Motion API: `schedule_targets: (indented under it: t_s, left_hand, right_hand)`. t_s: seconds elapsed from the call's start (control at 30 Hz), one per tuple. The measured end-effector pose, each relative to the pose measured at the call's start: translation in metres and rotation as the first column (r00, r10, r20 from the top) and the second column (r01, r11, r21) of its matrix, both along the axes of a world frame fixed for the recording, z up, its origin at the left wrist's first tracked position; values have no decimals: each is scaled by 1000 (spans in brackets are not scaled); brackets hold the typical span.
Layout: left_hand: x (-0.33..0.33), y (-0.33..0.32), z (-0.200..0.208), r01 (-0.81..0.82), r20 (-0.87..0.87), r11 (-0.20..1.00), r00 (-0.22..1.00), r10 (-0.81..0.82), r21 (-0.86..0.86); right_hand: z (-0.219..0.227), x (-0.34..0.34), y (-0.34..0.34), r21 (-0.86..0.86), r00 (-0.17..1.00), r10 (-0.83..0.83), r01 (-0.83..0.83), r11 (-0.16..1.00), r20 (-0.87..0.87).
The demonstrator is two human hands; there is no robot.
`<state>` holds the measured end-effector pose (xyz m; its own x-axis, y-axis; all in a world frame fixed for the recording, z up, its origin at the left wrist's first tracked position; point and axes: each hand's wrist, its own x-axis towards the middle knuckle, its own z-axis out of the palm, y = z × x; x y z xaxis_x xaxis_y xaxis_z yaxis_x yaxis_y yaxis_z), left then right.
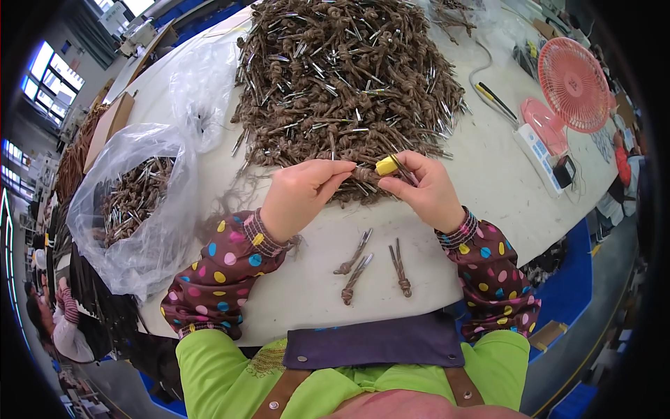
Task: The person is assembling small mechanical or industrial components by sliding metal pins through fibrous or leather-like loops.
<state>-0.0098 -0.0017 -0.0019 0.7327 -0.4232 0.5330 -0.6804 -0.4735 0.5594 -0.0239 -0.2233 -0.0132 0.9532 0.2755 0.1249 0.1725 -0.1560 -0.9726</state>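
Note:
My left hand [301,194] is closed in a pinch at the near edge of a large pile of knotted brown cords [342,77] with silvery tips. A knotted brown cord [363,174] shows at its fingertips. Facing it, my right hand [428,190] is closed around a small tool with a yellow part [386,165] and a dark, thin curved part, which looks like thread snips. The fingers partly hide this tool. On the table below my hands lie three separate knotted cords [400,269], their metal tips pointing away from me.
A clear plastic bag [132,202] of similar cords stands on the left of the white table [258,307], near a cardboard box [109,130]. At the right are a pink fan [574,84], a white power strip [541,159] and a black-and-yellow pen-like tool [495,101] with a cable.

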Motion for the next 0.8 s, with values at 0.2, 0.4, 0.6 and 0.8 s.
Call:
schedule_targets:
  t_s: [0.2, 0.4, 0.6, 0.8]
  left_hand:
    - [-1, -3, -7, -23, -59, 998, 998, 19, -59]
    - [-5, -7, -3, 6, -249, 981, 967, -55, -192]
    - [-1, -4, 1, 38, -336, 970, 934, -120, -240]
    - [4, 3, 9, 148, -192, 989, 970, -149, -19]
  right_hand:
    - [-8, -2, 5, 99, 999, -5, 10, 995, -55]
    - [-16, -1, 10, 57, 997, 1, -5, 998, 72]
    - [-10, -1, 5, -190, 975, 4, 40, 981, 223]
    - [-8, 0, -1, -269, 866, -17, 174, 947, 500]
